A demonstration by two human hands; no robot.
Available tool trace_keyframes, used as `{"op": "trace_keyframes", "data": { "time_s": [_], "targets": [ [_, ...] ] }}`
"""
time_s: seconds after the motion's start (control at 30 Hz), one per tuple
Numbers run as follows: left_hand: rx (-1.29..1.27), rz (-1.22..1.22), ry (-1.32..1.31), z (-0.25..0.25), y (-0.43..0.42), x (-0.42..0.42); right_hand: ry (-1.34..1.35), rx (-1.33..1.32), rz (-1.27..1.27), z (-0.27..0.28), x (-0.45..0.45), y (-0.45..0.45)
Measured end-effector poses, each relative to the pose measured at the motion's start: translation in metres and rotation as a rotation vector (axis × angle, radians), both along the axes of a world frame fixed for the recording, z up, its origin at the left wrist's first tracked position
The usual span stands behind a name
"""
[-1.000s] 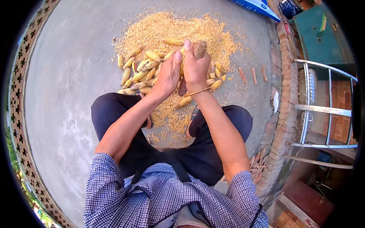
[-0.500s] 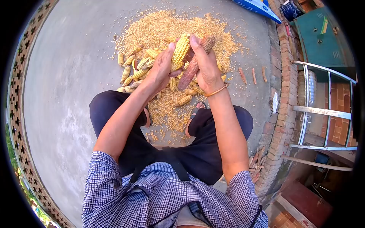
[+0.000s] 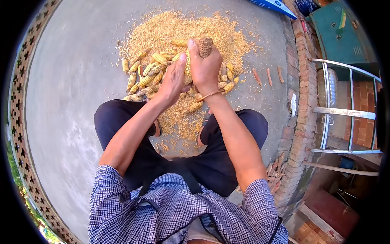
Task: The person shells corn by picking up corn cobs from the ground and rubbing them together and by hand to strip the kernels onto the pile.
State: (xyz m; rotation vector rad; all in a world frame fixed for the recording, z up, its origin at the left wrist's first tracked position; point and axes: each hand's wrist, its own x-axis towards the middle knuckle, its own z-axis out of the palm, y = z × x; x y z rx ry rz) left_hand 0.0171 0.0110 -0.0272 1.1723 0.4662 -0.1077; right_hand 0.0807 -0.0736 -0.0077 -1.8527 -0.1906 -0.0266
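Observation:
My left hand (image 3: 174, 80) is closed around a yellow ear of corn (image 3: 187, 70), which is mostly covered by both hands. Wrapped round a bare reddish-brown corncob (image 3: 205, 45), my right hand (image 3: 206, 70) presses against the ear from the right. Only the cob's top end sticks out above the fingers. Below the hands, several unshelled ears of corn (image 3: 147, 80) lie in a heap on the ground. Loose yellow kernels (image 3: 162, 30) spread in a wide pile beyond them, with more kernels (image 3: 175, 122) between my feet.
Bare cobs (image 3: 268, 76) lie on the concrete floor (image 3: 69, 81) at the right, and more cobs (image 3: 277, 173) are heaped near my right knee. A low brick edge (image 3: 302, 101) runs along the right, with a metal ladder (image 3: 345, 110) and a green cabinet (image 3: 339, 36) beyond it.
My right hand has moved left and turned, bringing the bare cob from slanting beside the ear to across it. The ear is now more hidden between both hands.

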Motion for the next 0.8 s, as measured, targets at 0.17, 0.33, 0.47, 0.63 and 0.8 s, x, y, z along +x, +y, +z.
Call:
{"op": "trace_keyframes", "data": {
  "time_s": [0.17,0.33,0.47,0.63,0.8],
  "targets": [
    [-0.026,0.034,-0.026,-0.011,0.006,0.009,0.302,0.374,0.143,-0.003,0.012,-0.006],
    [0.401,0.062,-0.139,-0.004,0.013,0.009,0.434,0.633,0.279,0.008,0.006,-0.008],
    [0.714,0.052,-0.404,0.006,-0.001,0.006,0.418,0.642,0.045,0.010,-0.006,0.003],
    [0.510,0.006,-0.210,-0.015,0.002,0.006,0.086,0.298,-0.064,-0.009,0.000,0.009],
    [0.152,-0.002,-0.093,0.004,0.002,0.001,0.030,0.237,-0.028,-0.005,0.000,0.003]
  ]
}}
